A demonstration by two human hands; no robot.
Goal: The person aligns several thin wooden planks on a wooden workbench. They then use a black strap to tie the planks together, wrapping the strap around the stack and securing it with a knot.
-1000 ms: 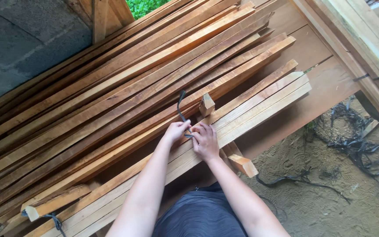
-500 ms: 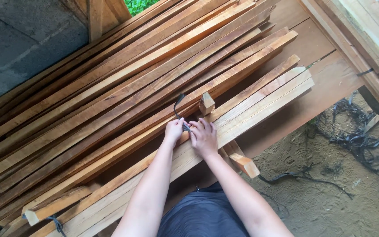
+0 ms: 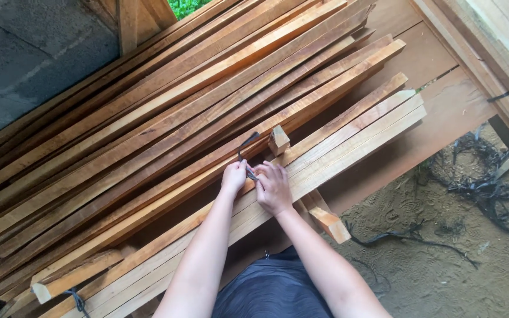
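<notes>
Head view: both hands, left hand (image 3: pixel 234 176) and right hand (image 3: pixel 273 187), pinch a thin dark strap (image 3: pixel 245 147) over the bundle of long pale wooden slats (image 3: pixel 349 138) beneath them.

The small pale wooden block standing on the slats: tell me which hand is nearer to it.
Right. The right hand lies just below the small pale wooden block, on the bundle of pale wooden slats. The left hand sits further to the block's lower left, pinching the dark strap.

Outdoor timber yard — stacked sawn wooden slats (image 3: pixel 166 118), dirt ground (image 3: pixel 443 259)
</notes>
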